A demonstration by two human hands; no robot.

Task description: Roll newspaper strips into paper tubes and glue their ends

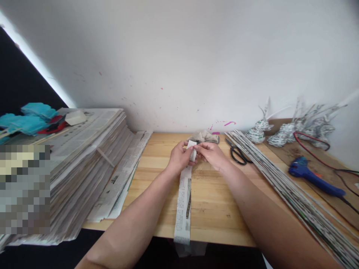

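A long newspaper strip (pixel 183 209) runs along the wooden table from its front edge up to my hands. My left hand (pixel 181 156) is closed on the strip's far end, thumb on top. My right hand (pixel 209 154) pinches the right edge of that same end, fingertips close to the left thumb. Just behind both hands lies a crumpled grey-beige cloth (pixel 209 136). To the right of my right hand rest black-handled scissors (pixel 237 153). What the fingers do beneath the paper is hidden.
Tall stacked newspapers (pixel 112 130) stand at left, with loose newspaper strips (pixel 120 186) beside them. On the right lie a bundle of rolled paper sticks (pixel 280 186), a blue glue gun (pixel 316 181) with its cord, and woven paper figures (pixel 256 131). A white wall (pixel 182 56) rises behind the table.
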